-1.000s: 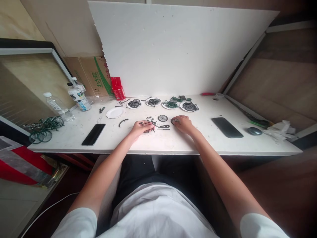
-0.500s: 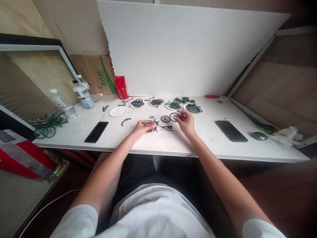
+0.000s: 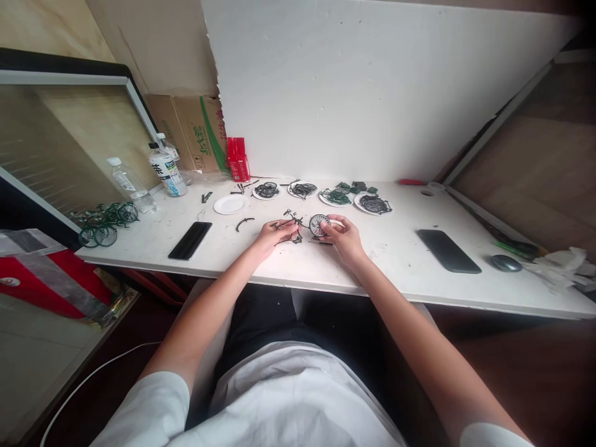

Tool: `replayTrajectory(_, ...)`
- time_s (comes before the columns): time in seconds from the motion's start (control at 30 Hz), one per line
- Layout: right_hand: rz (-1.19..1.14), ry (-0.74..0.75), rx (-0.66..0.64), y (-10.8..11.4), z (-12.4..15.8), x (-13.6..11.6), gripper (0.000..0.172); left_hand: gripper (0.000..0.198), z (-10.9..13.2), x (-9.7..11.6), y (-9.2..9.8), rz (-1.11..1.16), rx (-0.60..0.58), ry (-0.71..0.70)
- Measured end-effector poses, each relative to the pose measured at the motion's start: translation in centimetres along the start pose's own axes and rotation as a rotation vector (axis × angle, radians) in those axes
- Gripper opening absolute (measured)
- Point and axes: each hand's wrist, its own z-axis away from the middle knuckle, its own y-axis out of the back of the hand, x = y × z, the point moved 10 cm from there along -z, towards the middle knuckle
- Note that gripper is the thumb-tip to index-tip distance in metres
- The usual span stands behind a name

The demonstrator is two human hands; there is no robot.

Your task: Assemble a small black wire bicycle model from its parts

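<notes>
My left hand (image 3: 275,238) is closed on a small dark model bicycle frame (image 3: 296,221), whose thin parts stick out beyond the fingertips. Between the thumb and fingers of my right hand (image 3: 343,238) is a small black spoked wheel (image 3: 320,225), upright and facing me. The wheel is close to the right end of the frame; whether they touch I cannot tell. Thin dark parts lie on the table under both hands, partly covered by them. A curved black mudguard-like piece (image 3: 244,223) rests left of my left hand.
Along the back stand white plates with black wheels (image 3: 267,190), green frames (image 3: 336,197) and dark parts (image 3: 372,203), plus a bare plate (image 3: 231,204). Finished-looking green model bicycles (image 3: 109,222), bottles (image 3: 168,172) and a phone (image 3: 190,240) are left; a dark slab (image 3: 447,251) and mouse (image 3: 506,263) right.
My right hand has brought the wheel left and slightly down, closer to the bicycle frame. The second wheel, which lay on the table beside it, no longer shows clearly. The camera view has shifted a little.
</notes>
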Motion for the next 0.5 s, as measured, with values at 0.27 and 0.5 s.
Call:
replayTrajectory(0.27, 0.006, 0.054, 0.043, 0.4, -0.2, -0.5, 0.063, 0.042, -0.1, -0.2, 0.3, 0.017, 0.007, 0.01)
replayTrajectory(0.5, 0.037, -0.002, -0.141, -1.9, 0.5, 0.2, 0.063, 0.046, -0.5, -0.6, 0.7, 0.019, 0.046, 0.022)
